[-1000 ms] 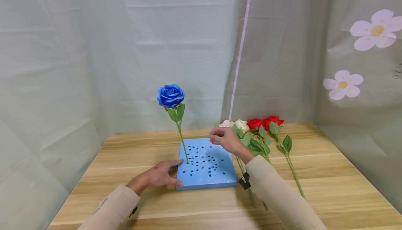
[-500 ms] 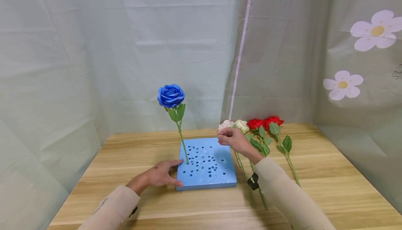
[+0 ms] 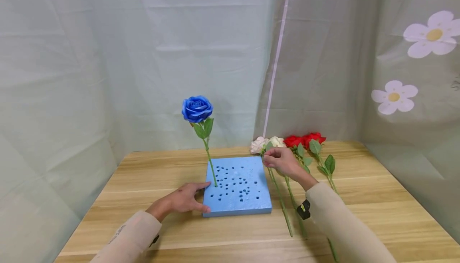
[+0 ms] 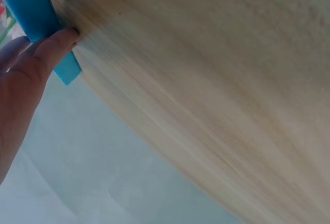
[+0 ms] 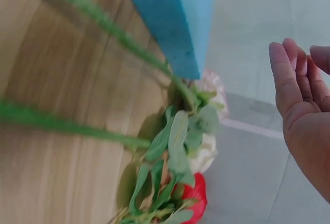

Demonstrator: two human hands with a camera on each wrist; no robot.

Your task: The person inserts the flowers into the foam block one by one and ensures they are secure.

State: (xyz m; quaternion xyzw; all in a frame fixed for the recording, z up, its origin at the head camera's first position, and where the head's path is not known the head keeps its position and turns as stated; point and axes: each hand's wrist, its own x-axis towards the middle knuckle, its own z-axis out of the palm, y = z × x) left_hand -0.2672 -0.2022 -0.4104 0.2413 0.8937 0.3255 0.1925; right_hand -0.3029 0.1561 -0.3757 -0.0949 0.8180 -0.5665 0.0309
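My left hand (image 3: 185, 198) rests at the left side of a blue foam block (image 3: 233, 206) full of small holes, its thumb and fingers spread along the edge. In the left wrist view, fingertips touch the block's side. An artificial blue rose (image 3: 197, 109) stands in one of the left holes, leaning slightly left. Above the stems to the right of the block hovers my right hand (image 3: 285, 163), fingers loosely bent with nothing between them. Nearest to it are a pale pink rose (image 3: 258, 145) and a cream rose (image 3: 277, 141), lying on the table.
Two red roses, one (image 3: 293, 141) beside the other (image 3: 314, 138), lie farther right with their leafy stems toward me. The wooden table (image 3: 161, 239) is enclosed by pale curtains (image 3: 179, 55) at the back and sides.
My right hand has moved right, from over the block's back right part to over the rose stems. The left hand, the block and the blue rose have stayed put.
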